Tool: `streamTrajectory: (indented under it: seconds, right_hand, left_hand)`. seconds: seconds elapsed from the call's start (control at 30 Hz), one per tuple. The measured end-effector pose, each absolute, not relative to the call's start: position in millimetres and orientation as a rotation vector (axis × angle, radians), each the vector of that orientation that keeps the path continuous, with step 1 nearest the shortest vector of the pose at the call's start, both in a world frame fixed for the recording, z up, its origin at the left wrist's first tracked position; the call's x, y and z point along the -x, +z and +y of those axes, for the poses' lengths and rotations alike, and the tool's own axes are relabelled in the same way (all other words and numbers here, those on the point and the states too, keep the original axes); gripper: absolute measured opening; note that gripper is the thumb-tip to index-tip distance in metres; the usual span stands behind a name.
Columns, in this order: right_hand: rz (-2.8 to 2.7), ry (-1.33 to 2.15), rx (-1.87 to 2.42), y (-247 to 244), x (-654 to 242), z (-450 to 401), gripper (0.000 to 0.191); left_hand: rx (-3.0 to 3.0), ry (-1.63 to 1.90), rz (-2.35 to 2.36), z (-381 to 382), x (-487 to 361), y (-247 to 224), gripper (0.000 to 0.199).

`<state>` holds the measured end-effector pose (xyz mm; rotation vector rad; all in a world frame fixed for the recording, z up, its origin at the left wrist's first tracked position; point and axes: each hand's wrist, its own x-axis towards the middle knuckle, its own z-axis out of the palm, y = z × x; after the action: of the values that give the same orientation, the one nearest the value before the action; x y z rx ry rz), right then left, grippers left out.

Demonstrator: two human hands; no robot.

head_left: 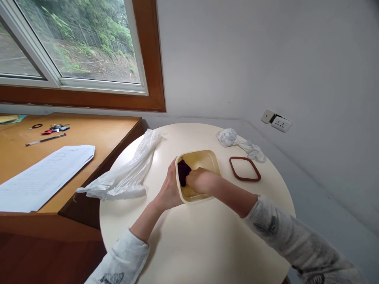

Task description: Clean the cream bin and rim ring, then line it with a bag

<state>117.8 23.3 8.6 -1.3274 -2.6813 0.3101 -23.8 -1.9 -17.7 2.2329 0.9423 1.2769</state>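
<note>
My left hand (170,190) grips the left side of a cream plastic container (204,158), which is tilted on the round table. Inside it, my right hand (200,180) is closed on a dark purple cloth (183,172) pressed against the left wall. The fingertips of that hand are partly hidden by the cloth. To the right of the container lies a reddish-brown rounded-square ring (250,179), flat on the tabletop.
A crumpled white plastic bag (124,177) lies on the round table's (195,244) left side. Another knotted bag (227,137) sits at the back right. The wooden desk (109,126) at left bears papers (56,173), a pen (45,139) and keys (56,128).
</note>
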Motion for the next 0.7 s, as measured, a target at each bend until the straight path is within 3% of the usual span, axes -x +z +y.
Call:
streamTrajectory:
  seconds: [0.23,0.53,0.7]
  right_hand:
    - [-2.918,0.117,1.142,20.4,-106.7,29.6,0.010]
    - [-3.093,-0.351,1.066,29.3,-108.7,18.4,0.036]
    - [-3.101,-0.484,1.276,26.9,-104.1,14.4,0.036]
  left_hand:
    - [-2.220,1.286,0.929,-0.7,24.5,-24.2,0.125]
    - [-2.208,1.358,0.881,-1.5,21.0,-28.3,0.125]
    - [-2.196,1.360,0.854,-1.5,22.0,-28.8,0.122]
